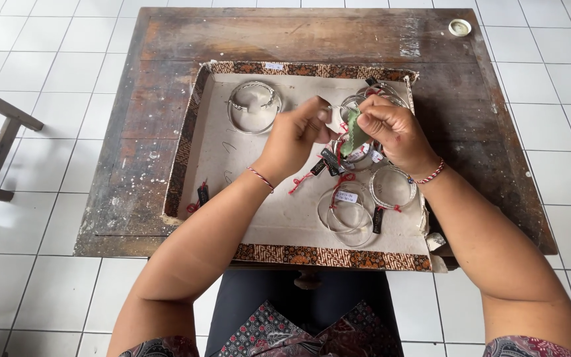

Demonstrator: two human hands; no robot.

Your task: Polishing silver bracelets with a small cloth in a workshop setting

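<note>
We see the left hand (302,129) and right hand (388,125) pinched on a green cloth (355,135) between them, its long axis hanging downward.

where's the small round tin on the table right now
The small round tin sits at the table's far right corner in the head view, beyond the patterned tray, apart from both hands.
</note>
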